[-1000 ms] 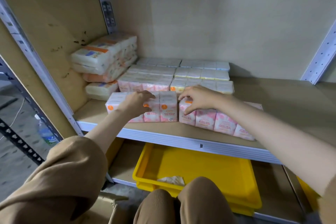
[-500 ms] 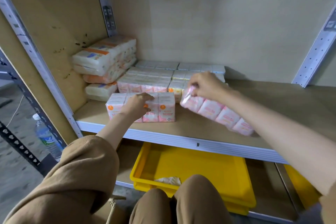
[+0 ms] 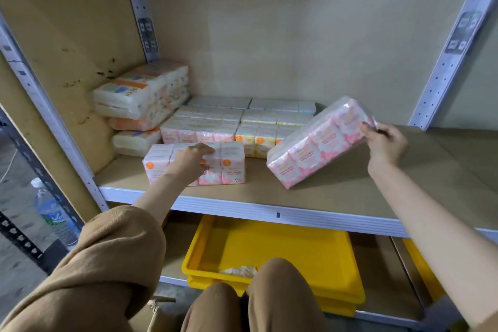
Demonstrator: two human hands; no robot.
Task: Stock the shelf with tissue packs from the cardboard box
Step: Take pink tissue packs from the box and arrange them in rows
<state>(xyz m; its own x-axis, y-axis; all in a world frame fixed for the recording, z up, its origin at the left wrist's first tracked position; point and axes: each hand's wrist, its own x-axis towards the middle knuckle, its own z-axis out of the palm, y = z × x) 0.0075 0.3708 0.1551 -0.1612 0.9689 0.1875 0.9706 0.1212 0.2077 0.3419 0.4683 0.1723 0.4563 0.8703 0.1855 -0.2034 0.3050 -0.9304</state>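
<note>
Pinching the far end of a pink tissue pack (image 3: 320, 143), the right hand (image 3: 385, 143) holds it tilted, its low corner seemingly touching the shelf (image 3: 336, 186). At nine o'clock of it, the left hand (image 3: 192, 162) lies spread flat on a front-row pack (image 3: 231, 163). More packs (image 3: 237, 121) sit behind, toward twelve o'clock. A yellow tray (image 3: 283, 250) lies below.

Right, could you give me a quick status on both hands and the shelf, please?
Left hand resting on front pink pack, not gripping. Right hand pinching tilted pink pack by its end, low corner near shelf. Shelf space beneath it bare.
</note>
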